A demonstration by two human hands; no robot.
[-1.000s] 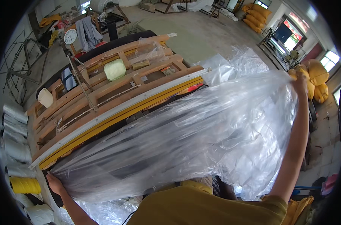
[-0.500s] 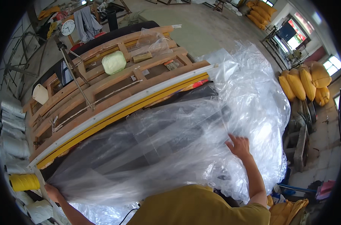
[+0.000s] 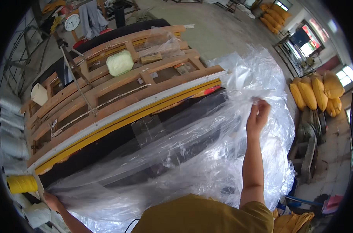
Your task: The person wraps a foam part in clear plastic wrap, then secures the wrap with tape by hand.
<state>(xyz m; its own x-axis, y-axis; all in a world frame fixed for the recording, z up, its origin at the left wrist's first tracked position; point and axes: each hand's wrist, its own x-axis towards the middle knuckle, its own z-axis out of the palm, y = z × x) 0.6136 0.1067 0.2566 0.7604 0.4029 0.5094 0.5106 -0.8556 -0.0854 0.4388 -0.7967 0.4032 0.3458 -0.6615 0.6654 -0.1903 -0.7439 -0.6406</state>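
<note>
A large clear plastic sheet [image 3: 192,155] spreads in loose folds over a dark padded surface [image 3: 106,151]. My left hand [image 3: 53,202] is closed on the sheet's near left corner, where folds gather toward it. Farther up on the right, my right hand [image 3: 258,114] has its fingertips pinched on the sheet, and they are slightly blurred. Beyond that hand the film is bunched into a thick crumpled heap [image 3: 275,143]. A yellow strip and a pale metal rail [image 3: 122,116] border the dark surface along its far side.
A wooden frame [image 3: 118,95] lies past the rail, with a pale green tub [image 3: 119,63], a white cup [image 3: 40,94] and a metal stand on it. A yellow twine spool [image 3: 21,184] sits near my left hand. Wrapped rolls line the left; yellow sacks [image 3: 316,93] stand right.
My right hand has moved up and away from me, its open fingers now pinched on the film. The sheet has shifted, baring more dark surface along the rail. My left hand stays near the corner.
</note>
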